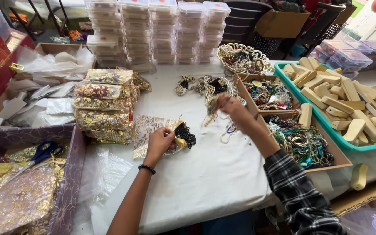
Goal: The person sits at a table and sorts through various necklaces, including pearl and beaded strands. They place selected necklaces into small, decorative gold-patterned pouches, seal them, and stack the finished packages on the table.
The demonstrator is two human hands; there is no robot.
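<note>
The gold-patterned pouch (pixel 153 130) lies on the white worktop (pixel 205 174) under the left hand (pixel 159 141), whose fingers are pinched shut on its mouth where a black bead string (pixel 187 134) spills out, while the right hand (pixel 230 106) has its fingers closed on a dangling bead necklace (pixel 212 116) just above the cloth. That necklace could snag the loose bead strands (pixel 205 85) behind it, or the black string could slip out of the pouch. Around stand a stack of filled pouches (pixel 103 104), a green tray of wooden blocks (pixel 340 104), cardboard trays of beads (pixel 301 143) and blue scissors (pixel 44 152).
</note>
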